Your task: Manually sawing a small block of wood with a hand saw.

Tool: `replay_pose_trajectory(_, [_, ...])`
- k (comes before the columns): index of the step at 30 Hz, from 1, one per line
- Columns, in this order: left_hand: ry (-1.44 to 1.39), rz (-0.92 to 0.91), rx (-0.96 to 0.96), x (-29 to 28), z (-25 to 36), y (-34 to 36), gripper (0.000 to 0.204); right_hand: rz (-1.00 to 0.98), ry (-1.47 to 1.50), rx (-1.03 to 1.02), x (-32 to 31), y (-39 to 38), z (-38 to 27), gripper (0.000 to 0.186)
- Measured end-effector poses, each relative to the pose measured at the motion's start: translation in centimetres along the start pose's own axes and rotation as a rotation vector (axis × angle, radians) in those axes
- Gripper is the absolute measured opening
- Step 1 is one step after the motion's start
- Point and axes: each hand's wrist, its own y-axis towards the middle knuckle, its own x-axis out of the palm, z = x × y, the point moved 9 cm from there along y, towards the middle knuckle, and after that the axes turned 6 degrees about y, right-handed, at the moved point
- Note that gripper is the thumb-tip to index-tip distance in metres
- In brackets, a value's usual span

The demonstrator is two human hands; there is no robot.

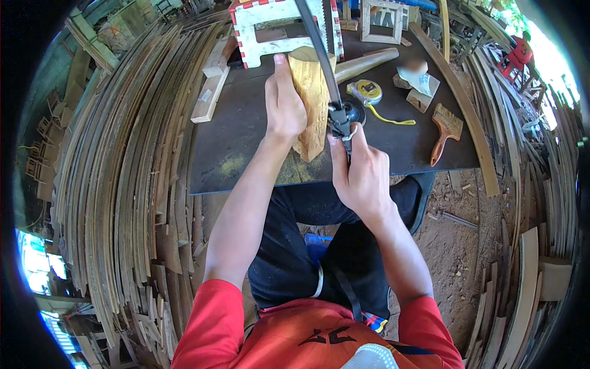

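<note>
My left hand (pixel 285 103) is pressed along the left side of a rough yellow wood block (pixel 310 101) and grips it, with some fingers hidden behind it. The block's lower end is tapered, near the table's front edge. My right hand (pixel 364 172) is closed on the near end of a long, narrow dark bar-like tool (pixel 321 49) with a black fitting. The tool runs along the block's right side and out past the top of the view; I cannot tell its exact kind. A round black object (pixel 354 112) sits behind the fitting, partly hidden.
On the dark table (pixel 246 147) lie a yellow tape measure (pixel 367 92), a paintbrush (pixel 445 132), wood blocks (pixel 422 98), a rounded wood piece (pixel 372 63) and sawdust (pixel 232 165). A red-and-white stool (pixel 255 49) stands at the back. Long planks (pixel 132 166) are stacked on both sides.
</note>
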Motion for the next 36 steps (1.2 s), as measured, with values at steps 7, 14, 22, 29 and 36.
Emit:
replay_pose_trajectory(7, [-0.147, 0.087, -0.152, -0.2, -1.4, 1.8, 0.068, -0.052, 0.049, 0.066, 1.4, 3.8, 0.3, 0.032])
replay_pose_trajectory(14, [-0.21, 0.158, -0.336, -2.6, -6.1, 4.5, 0.08, -0.188, -0.02, 0.155, 3.0, 1.4, 1.2, 0.032])
replay_pose_trajectory(22, [-0.436, 0.187, -0.346, -3.6, -8.7, 4.6, 0.071, -0.235, 0.035, 0.169, 4.1, 1.6, 0.9, 0.029])
replay_pose_trajectory(29, [-0.255, 0.128, -0.24, -3.2, -8.5, 5.6, 0.075, -0.165, 0.063, 0.168, 4.5, -0.2, 1.1, 0.028])
replay_pose_trajectory(36, [-0.184, 0.184, -0.293, -2.2, -6.5, 4.3, 0.075, -0.162, 0.113, 0.211, 4.1, -3.3, 2.8, 0.026])
